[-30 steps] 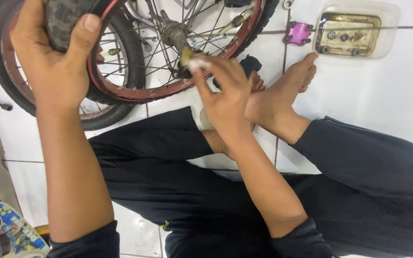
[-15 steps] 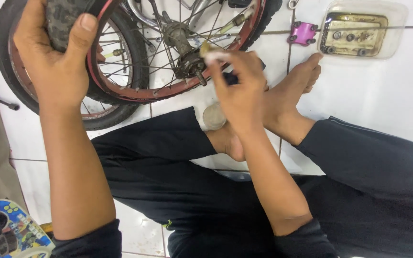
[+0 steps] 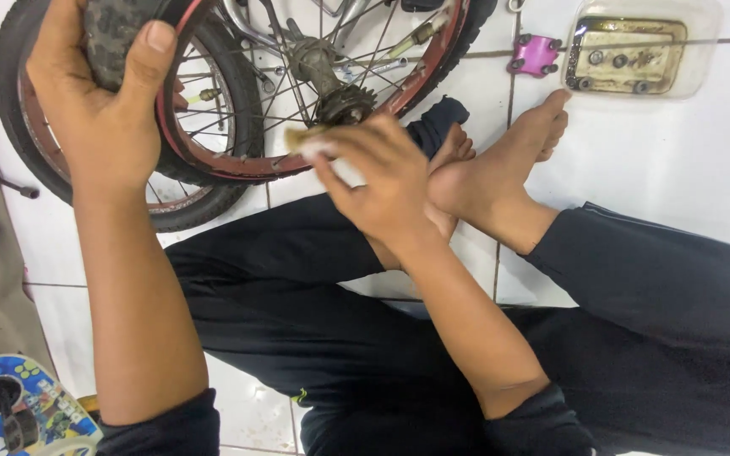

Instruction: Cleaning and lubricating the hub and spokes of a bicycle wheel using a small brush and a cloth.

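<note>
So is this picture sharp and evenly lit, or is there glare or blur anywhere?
In the head view the light is bright and even; the white floor tiles look nearly washed out, with only soft shadows under the feet. The left hand on the tyre is crisp, while the right hand with its small rag near the hub is slightly soft. The clear plastic tray shows mild sheen.

Purple metal bracket (image 3: pixel 535 54), clear tray (image 3: pixel 703 59) of small parts — colourful patterned object (image 3: pixel 23 409), white tiled floor (image 3: pixel 661 160)
</note>
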